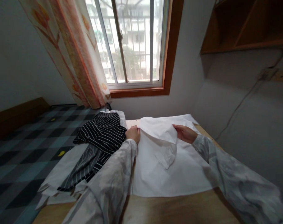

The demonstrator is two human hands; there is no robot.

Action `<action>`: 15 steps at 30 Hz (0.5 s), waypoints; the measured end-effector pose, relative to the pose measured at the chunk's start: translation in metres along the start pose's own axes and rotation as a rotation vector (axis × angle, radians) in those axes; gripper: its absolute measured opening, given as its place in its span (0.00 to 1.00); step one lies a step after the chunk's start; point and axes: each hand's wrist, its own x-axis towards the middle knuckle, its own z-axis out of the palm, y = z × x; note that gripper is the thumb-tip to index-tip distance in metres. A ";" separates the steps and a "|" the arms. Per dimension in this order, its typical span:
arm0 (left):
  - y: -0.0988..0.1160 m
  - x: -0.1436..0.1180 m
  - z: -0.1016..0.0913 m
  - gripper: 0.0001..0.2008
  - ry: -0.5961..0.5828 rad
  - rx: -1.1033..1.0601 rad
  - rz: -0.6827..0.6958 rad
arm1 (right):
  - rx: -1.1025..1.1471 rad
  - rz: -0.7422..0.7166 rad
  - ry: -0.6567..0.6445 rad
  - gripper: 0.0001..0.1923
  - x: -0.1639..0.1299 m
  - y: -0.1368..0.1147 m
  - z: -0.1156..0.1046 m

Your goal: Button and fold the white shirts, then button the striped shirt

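Observation:
A white shirt [176, 174] lies spread on a wooden table [178, 211] in front of me. Its upper part is folded over toward me, with a sleeve hanging down across the middle. My left hand [133, 133] grips the folded edge of the shirt at its left side. My right hand [184, 133] holds the same fold at its right side, fingers pinching the cloth. Both arms wear pale patterned sleeves.
A pile of black-and-white striped clothes [101, 137] on white cloth lies left of the shirt. Beyond it is a bed with a checked blue-grey cover [22, 149]. A window [132, 43] with a patterned curtain [78, 56] faces me. A wooden shelf [244, 25] hangs upper right.

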 end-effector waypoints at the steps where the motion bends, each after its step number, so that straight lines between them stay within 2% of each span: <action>1: -0.001 0.004 -0.001 0.16 -0.001 -0.003 -0.017 | -0.074 0.001 0.006 0.17 -0.003 -0.005 -0.007; 3: -0.005 0.011 -0.004 0.17 0.010 -0.006 -0.039 | -0.253 0.018 0.008 0.23 -0.011 -0.018 -0.027; 6: -0.012 0.016 -0.006 0.18 0.010 0.007 -0.049 | -0.597 0.025 0.001 0.38 -0.026 -0.036 -0.065; 8: -0.015 0.016 -0.006 0.18 -0.026 0.029 -0.062 | -0.795 0.056 0.020 0.46 -0.035 -0.039 -0.088; 10: -0.016 0.015 -0.005 0.17 -0.071 0.043 -0.075 | -0.940 0.158 0.026 0.52 -0.042 -0.032 -0.106; 12: -0.015 0.013 -0.004 0.17 -0.101 0.048 -0.079 | -1.048 0.265 -0.011 0.50 -0.048 -0.019 -0.114; 15: -0.013 0.013 -0.003 0.16 -0.114 0.042 -0.068 | -1.140 0.332 -0.058 0.43 -0.054 0.005 -0.111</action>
